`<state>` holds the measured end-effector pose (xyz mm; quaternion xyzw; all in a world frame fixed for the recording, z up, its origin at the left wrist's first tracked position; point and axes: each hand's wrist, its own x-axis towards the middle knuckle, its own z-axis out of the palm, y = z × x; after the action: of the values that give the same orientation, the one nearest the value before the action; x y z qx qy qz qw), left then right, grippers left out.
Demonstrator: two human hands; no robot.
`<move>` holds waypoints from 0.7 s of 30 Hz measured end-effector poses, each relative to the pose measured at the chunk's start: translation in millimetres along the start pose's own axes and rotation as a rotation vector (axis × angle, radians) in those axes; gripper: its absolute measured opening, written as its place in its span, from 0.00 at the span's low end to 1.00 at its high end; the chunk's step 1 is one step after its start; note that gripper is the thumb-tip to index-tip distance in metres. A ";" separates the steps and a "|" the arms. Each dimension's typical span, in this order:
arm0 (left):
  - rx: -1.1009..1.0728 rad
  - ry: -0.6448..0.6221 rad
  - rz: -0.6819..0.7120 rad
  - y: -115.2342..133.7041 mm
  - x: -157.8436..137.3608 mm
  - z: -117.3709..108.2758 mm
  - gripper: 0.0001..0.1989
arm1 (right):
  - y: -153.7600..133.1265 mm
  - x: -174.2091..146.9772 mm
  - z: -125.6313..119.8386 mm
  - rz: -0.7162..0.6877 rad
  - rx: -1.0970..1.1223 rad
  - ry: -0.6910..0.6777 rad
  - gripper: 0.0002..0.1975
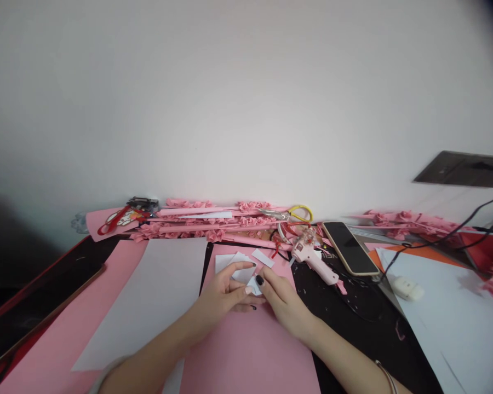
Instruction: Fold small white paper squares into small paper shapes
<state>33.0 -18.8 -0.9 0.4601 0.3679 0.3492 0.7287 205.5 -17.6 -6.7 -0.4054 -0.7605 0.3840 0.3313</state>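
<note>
My left hand (230, 289) and my right hand (280, 295) meet above a pink paper sheet (250, 350). Between their fingertips they pinch a small piece of white paper (254, 284), partly covered by the fingers. My right thumb presses on its right side, and my left thumb lies along its lower edge. Just behind the hands, several white paper pieces (224, 261) lie on the pink sheet, one of them a narrow strip (263, 257). To the left is a large white sheet (148, 301).
Pink paper flower stems (230, 224) line the wall, with yellow-handled scissors (299, 212) on them. A pink glue gun (314, 261), a phone (349, 249) and a white case (406, 288) lie to the right. Black cables (447, 235) run there, below a dark wall socket (462, 168).
</note>
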 end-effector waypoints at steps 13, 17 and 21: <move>0.099 -0.066 0.029 -1.8 0.4 3.5 0.20 | -0.8 0.9 -0.9 0.020 -0.014 -0.028 0.09; 0.171 -0.043 0.059 -4.9 2.3 2.7 0.21 | 0.9 1.6 0.3 0.053 -0.030 0.006 0.07; 0.228 -0.003 0.045 -9.2 4.7 2.1 0.21 | 0.7 1.9 1.1 0.078 -0.070 0.026 0.11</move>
<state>38.7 -18.8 -9.8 0.5487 0.3937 0.3205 0.6642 204.0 -16.0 -7.4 -0.4509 -0.7528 0.3647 0.3116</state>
